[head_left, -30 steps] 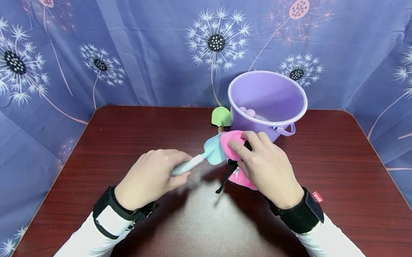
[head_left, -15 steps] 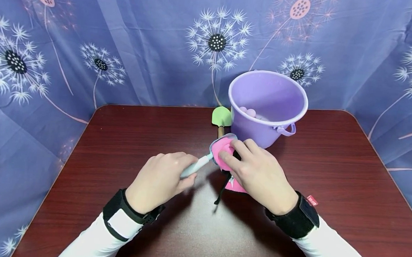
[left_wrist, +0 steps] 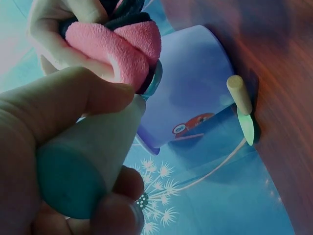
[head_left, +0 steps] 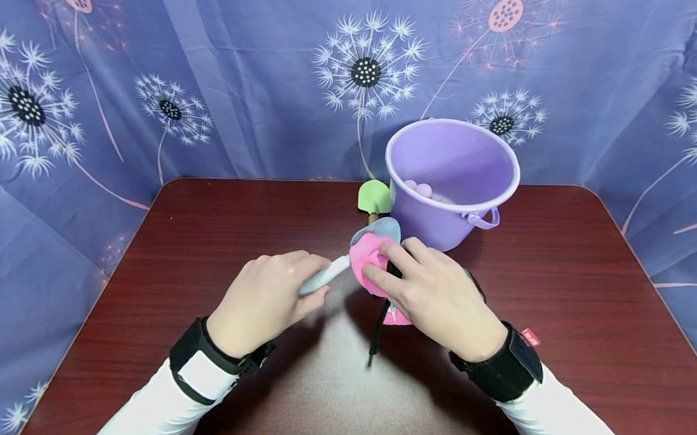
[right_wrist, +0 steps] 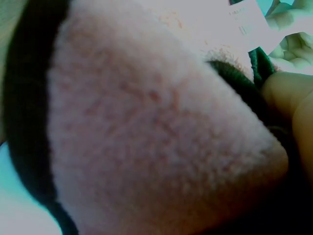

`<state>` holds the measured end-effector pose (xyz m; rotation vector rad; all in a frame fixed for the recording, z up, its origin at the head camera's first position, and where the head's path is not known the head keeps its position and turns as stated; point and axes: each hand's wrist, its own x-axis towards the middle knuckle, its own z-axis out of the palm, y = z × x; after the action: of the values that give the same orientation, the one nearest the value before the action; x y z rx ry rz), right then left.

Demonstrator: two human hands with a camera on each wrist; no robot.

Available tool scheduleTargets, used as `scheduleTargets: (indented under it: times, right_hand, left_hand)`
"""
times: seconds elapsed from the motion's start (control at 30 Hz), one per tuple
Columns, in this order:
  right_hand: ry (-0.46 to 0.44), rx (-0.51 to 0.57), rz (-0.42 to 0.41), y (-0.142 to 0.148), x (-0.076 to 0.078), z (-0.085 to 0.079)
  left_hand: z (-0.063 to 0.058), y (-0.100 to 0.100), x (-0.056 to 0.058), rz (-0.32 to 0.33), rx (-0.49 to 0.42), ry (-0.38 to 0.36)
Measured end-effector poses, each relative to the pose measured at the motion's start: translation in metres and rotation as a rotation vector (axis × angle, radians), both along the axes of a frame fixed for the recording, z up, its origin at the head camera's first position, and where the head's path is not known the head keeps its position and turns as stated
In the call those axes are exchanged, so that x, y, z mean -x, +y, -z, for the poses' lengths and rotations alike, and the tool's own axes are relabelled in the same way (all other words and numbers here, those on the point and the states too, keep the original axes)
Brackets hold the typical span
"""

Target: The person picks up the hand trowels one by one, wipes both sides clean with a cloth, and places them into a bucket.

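My left hand (head_left: pixel 267 299) grips the pale handle of a small toy shovel (head_left: pixel 325 277), fingers and thumb wrapped round it. The shovel's light-blue blade (head_left: pixel 385 227) points away to the upper right, its lower part covered. Bunched in my right hand (head_left: pixel 439 298) is a fluffy pink cloth (head_left: pixel 367 258) with black edging, pressed over the blade close to where the handle begins. A black cord hangs from the cloth in the head view. In the left wrist view the cloth (left_wrist: pixel 112 54) folds round the shovel's neck; its fleecy side (right_wrist: pixel 161 132) fills the right wrist view.
A purple bucket (head_left: pixel 442 232) stands at the back right of the dark red-brown table (head_left: pixel 236 215), with several pale balls (head_left: pixel 421 190) inside. Against its left side lies a green toy shovel (head_left: pixel 374 197) with a wooden handle. A dandelion-print curtain (head_left: pixel 259 108) hangs behind.
My right hand and the cloth have moved left and slightly down, from the blade's tip onto its face near the handle. My left hand has shifted slightly right, still gripping the shovel.
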<state>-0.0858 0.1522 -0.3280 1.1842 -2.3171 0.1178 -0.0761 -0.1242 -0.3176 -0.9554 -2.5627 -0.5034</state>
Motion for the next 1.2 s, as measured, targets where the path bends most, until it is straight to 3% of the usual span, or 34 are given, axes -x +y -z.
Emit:
scheduleTargets:
  times: [0.53, 0.9, 1.2]
  right_hand:
    - [0.021, 0.005, 0.057, 0.008, 0.008, 0.000]
    - [0.011, 0.072, 0.149, 0.015, 0.010, 0.001]
    - [0.029, 0.108, 0.217, 0.017, 0.012, 0.003]
  left_hand:
    - [-0.003, -0.004, 0.001, 0.018, 0.011, 0.005]
    - [-0.007, -0.006, 0.001, -0.013, 0.005, -0.029]
    - [-0.007, -0.008, 0.001, -0.020, -0.018, 0.000]
